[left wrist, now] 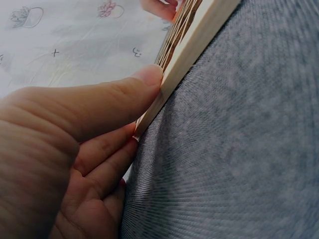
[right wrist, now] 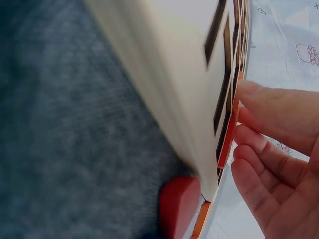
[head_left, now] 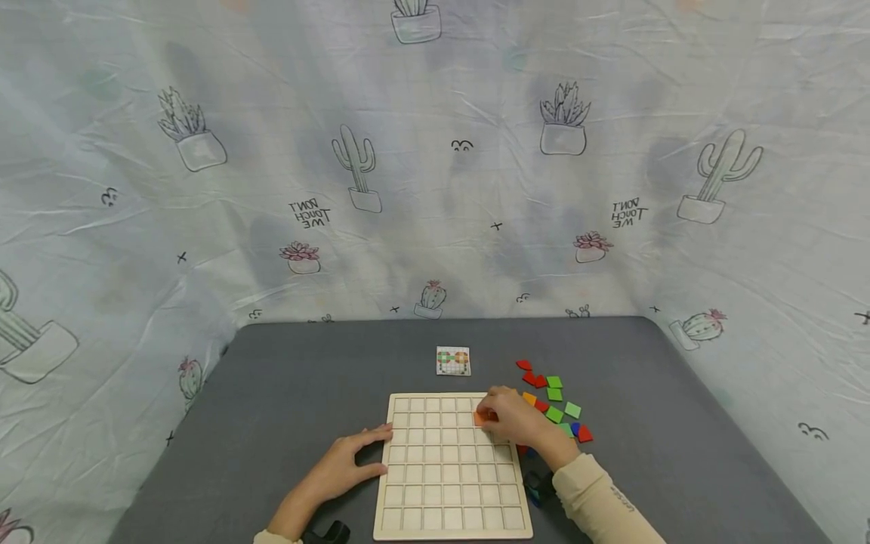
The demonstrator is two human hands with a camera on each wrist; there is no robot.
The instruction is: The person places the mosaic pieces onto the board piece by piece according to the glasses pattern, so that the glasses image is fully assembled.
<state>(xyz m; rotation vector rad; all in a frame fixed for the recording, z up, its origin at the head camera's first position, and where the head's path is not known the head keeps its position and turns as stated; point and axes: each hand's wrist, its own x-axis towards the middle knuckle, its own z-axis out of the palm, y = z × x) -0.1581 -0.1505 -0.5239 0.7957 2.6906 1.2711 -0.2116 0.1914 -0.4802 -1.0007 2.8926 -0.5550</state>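
Note:
A pale wooden grid board (head_left: 433, 474) lies flat on the table. My left hand (head_left: 345, 465) steadies its left side, the thumb and fingertips against the edge with fingers fairly straight. In the left wrist view the left thumb (left wrist: 149, 77) rests on the wooden rim. Over the board's upper right part, my right hand (head_left: 510, 417) pinches an orange tile (head_left: 479, 418) down at a cell. The right wrist view has the thumb at the orange tile (right wrist: 240, 82), with a red tile (right wrist: 230, 139) beside the fingers on the board.
Loose red, green, orange and blue tiles (head_left: 554, 394) are scattered right of the board, some partly behind my right forearm. A small pattern card (head_left: 452, 361) lies beyond the board's top edge. Behind the grey table (head_left: 306, 378) hangs a cactus-print cloth (head_left: 462, 227).

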